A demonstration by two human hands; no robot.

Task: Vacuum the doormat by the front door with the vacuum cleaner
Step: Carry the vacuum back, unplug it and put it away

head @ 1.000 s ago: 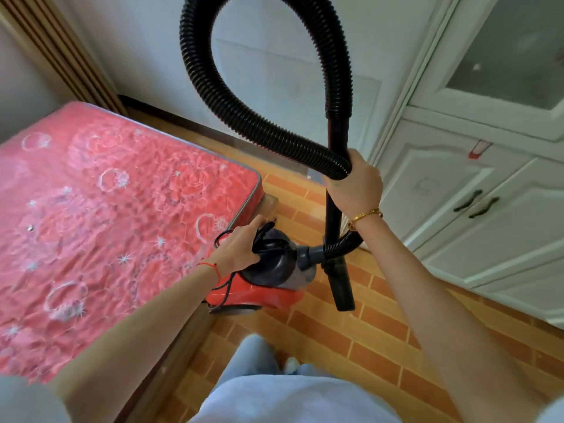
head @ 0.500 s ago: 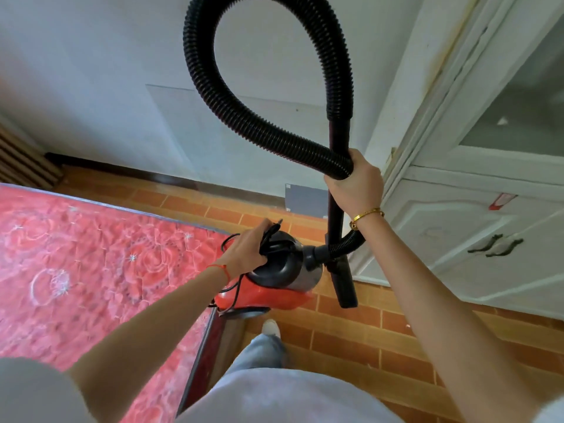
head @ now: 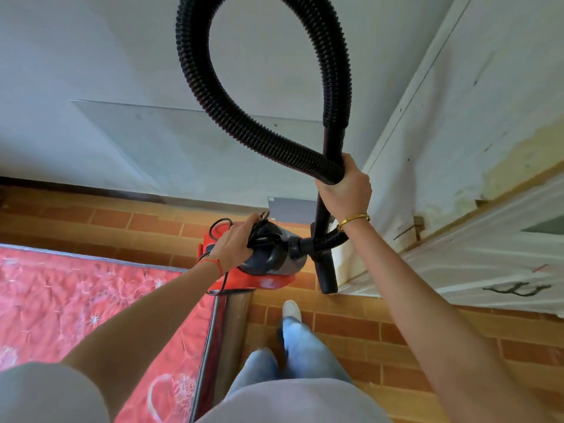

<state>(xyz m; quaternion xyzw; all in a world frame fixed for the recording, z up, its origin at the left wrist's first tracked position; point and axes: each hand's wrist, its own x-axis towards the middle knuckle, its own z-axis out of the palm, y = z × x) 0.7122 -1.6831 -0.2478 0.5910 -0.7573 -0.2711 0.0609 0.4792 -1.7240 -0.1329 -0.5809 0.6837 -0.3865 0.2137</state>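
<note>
I carry a small red and grey vacuum cleaner (head: pixel 271 264) above the brick-patterned floor. My left hand (head: pixel 236 244) grips its top handle together with the black power cord. A black ribbed hose (head: pixel 232 117) loops high overhead from the body. My right hand (head: pixel 345 190) grips the hose and the black wand (head: pixel 325 239) together, and the nozzle hangs down beside the vacuum body. No doormat is in view.
A red floral mattress (head: pixel 91 303) on a wooden frame lies at the left, its corner just under the vacuum. A white wall (head: pixel 122 87) is ahead. A white cabinet (head: pixel 473 254) with black handles stands at the right. My legs and a white shoe (head: pixel 291 311) are on the floor strip between.
The view has swung right and forward: the mattress slid to the lower left and the cabinet side came closer. Both hands keep the same hold on the vacuum and hose.
</note>
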